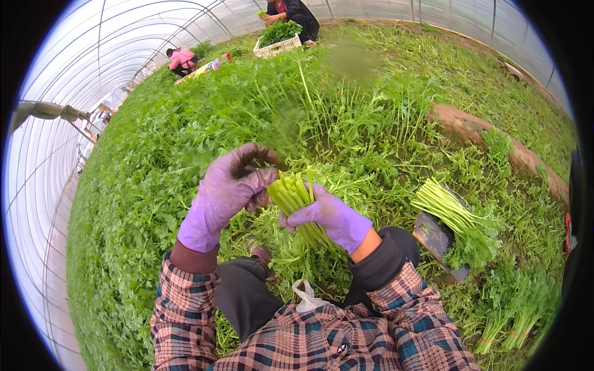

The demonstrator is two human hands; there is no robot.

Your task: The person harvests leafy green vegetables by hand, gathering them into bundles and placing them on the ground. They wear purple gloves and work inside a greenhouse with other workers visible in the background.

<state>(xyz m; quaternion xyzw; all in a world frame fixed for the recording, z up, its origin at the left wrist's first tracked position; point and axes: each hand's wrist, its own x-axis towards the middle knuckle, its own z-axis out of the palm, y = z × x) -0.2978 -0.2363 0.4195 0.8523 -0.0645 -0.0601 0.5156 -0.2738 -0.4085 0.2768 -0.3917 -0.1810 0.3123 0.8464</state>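
Observation:
My right hand [325, 215], in a purple glove, is closed round a bunch of leafy green stalks [292, 192], cut ends up and leaves hanging below. My left hand [236, 178], gloved alike and soiled at the fingers, is at the left of the stalk ends with fingers curled; whether it grips a stalk cannot be told. To the right, a loose bundle of long stalks [443, 204] lies across a dark flat board [431, 236]. Tied bunches [519, 331] with red bands lie at the lower right.
Dense leafy plants [148, 162] grow ahead and left. A bare earth ridge [468, 123] curves at the right. Farther off, a person in dark clothes [301, 16] is by a pale crate [278, 47] of greens; another person in pink [181, 59] crouches. Arched plastic film [60, 185] encloses the bed.

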